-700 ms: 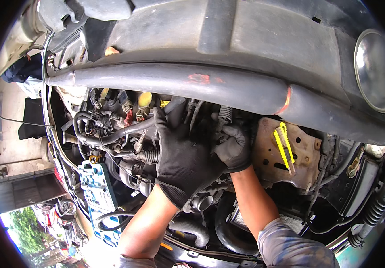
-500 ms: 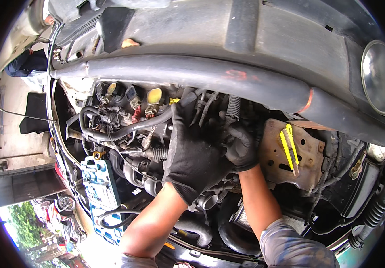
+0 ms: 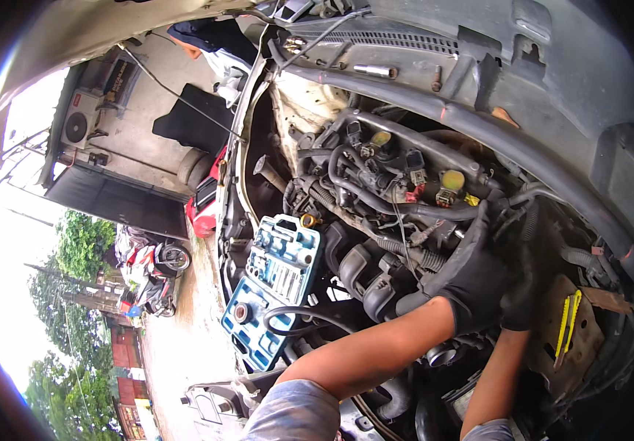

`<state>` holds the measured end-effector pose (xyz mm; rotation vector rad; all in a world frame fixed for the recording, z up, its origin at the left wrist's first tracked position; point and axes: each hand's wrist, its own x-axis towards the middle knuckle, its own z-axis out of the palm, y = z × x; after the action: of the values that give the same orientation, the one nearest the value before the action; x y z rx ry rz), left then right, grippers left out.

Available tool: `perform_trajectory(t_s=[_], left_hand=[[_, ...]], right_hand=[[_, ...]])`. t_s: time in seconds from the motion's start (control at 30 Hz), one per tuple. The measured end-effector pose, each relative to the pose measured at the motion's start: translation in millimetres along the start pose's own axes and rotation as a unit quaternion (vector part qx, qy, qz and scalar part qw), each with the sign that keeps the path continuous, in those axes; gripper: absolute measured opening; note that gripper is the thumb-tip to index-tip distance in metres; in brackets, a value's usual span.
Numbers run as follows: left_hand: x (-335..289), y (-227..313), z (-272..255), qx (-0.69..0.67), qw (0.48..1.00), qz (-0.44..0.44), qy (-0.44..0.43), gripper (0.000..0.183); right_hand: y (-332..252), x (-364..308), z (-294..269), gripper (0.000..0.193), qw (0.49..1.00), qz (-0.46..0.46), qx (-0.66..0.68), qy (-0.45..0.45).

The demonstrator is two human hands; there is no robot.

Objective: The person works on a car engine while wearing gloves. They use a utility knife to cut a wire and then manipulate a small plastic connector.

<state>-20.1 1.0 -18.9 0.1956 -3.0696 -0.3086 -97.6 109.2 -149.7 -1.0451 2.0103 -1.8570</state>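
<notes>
Both my hands wear black gloves and reach into the engine bay, beside the engine [image 3: 376, 184] and its hoses. My left hand [image 3: 468, 290] lies over the hoses at the engine's end, one finger stretched up along them; its other fingers are hidden. Close against it, my right hand [image 3: 521, 290] is in dark shade with its fingers curled in among the hoses. Whatever they grip cannot be made out. A corrugated hose [image 3: 531, 220] runs just beyond the hands. Right of them, a yellow box cutter [image 3: 568, 327] rests on a rusty metal tray [image 3: 590, 339].
A blue socket set case [image 3: 313, 253] lies spread at the bay's left edge, with a black hose [image 3: 310, 312] across it. A metal socket [image 3: 376, 71] sits on the far ledge. Farther off are a parked motorcycle [image 3: 159, 261] and a person [image 3: 218, 48].
My view has swung left, so the hands and engine now appear farther right and more of the yard shows. Both hands stay at the same hoses.
</notes>
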Motion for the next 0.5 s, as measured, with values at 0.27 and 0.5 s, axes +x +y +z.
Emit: perform_trajectory(t_s=[0.27,0.5], left_hand=[[2,2,14,-0.038,0.997,0.003,0.061,0.085],[8,1,9,-0.065,0.996,0.012,0.067,0.083]], right_hand=[[0,5,-13,0.062,0.994,-0.059,-0.086,-0.033],[-8,8,-15,0.066,0.993,-0.065,-0.087,-0.051]])
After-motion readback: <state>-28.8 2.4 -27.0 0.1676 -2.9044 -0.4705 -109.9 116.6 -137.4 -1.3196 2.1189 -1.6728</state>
